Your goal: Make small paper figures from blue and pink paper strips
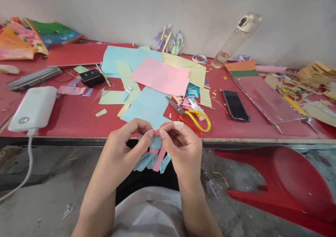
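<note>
Both my hands pinch a small paper figure (155,144) of light blue and pink paper, held just in front of the table edge. My left hand (128,148) grips the left side of its pink top between thumb and forefinger. On the other side, my right hand (182,146) pinches the same pink part; a bandage wraps one of its fingers. Below hang a pleated blue skirt and a pink strip. Scissors (196,120) with yellow handles lie partly open beyond my right hand, near a blue paper sheet (147,106).
Pink paper (162,75), scraps, a phone (236,105) and a tilted water bottle (236,41) are on the red table. Two paper figures (170,40) lean on the wall. A white power bank (34,108) with a cable sits left; a red chair (296,184) stands right.
</note>
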Demonstrator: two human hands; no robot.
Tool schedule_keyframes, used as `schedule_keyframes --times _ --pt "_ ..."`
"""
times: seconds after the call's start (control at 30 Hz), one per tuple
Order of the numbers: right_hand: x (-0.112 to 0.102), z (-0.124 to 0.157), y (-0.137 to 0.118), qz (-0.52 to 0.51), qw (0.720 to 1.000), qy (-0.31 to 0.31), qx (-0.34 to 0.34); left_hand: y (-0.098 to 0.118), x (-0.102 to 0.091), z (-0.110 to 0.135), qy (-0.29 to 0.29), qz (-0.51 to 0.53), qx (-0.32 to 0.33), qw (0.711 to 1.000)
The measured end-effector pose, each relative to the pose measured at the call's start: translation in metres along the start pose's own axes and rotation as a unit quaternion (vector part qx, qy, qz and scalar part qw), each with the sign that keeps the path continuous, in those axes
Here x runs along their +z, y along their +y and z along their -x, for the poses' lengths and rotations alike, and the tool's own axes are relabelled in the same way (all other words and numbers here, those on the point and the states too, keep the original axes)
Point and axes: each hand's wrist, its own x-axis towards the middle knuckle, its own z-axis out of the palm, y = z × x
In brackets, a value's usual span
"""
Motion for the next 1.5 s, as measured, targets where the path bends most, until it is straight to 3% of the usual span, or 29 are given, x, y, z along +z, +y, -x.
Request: schedule_keyframes --times 0.27,0.73,1.17,1.5 --pt "0.001 0.001 0.0 -0.036 0.999 0.008 0.016 -0.003 0.0 -0.003 0.004 0.045 -0.016 0.999" --pt "0.0 0.001 0.001 -0.021 0.999 0.0 -0.028 -0.001 -0.006 -0.007 -0.031 0.044 0.005 0.999" --pt "-0.002 0.0 0.006 -0.042 0.998 0.002 -0.045 -0.002 0.003 0.0 0.045 0.035 0.064 0.996" --pt "-0.002 -0.001 0.006 -0.049 0.998 0.0 -0.042 0.003 0.005 0.004 0.054 -0.002 0.034 0.998"
